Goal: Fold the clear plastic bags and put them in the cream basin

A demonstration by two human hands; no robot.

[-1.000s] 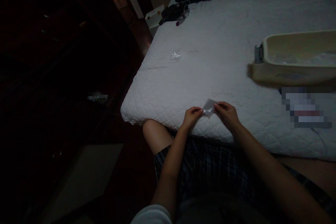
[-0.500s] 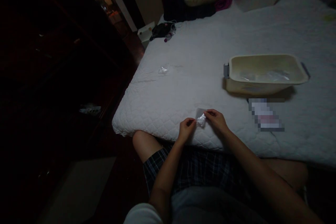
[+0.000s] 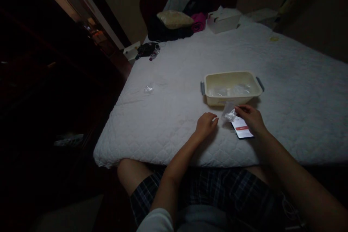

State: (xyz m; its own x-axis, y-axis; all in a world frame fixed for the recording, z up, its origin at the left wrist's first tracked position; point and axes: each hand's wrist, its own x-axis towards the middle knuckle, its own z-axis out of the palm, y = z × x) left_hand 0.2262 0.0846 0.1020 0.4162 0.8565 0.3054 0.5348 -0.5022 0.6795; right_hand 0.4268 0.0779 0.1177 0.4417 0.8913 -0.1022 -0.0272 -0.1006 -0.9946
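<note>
My right hand (image 3: 250,117) pinches a small clear plastic bag (image 3: 228,113) and holds it just above the white quilted mattress (image 3: 174,116), right in front of a cream plastic tub (image 3: 231,87). Clear plastic lies inside the tub. My left hand (image 3: 206,124) rests on the mattress a little to the left of the bag, fingers curled and holding nothing. A phone with a lit white screen (image 3: 241,130) lies partly under my right hand.
Another small clear bag (image 3: 149,88) lies on the mattress toward its left edge. At the far end sit a dark bundle (image 3: 148,49), pillows and clothes (image 3: 176,20) and a white box (image 3: 223,20). Dark floor and furniture lie to the left.
My left hand has let go of the small bag. My right hand has carried it to the right, up to the tub. The camera has tilted up, showing more of the bed.
</note>
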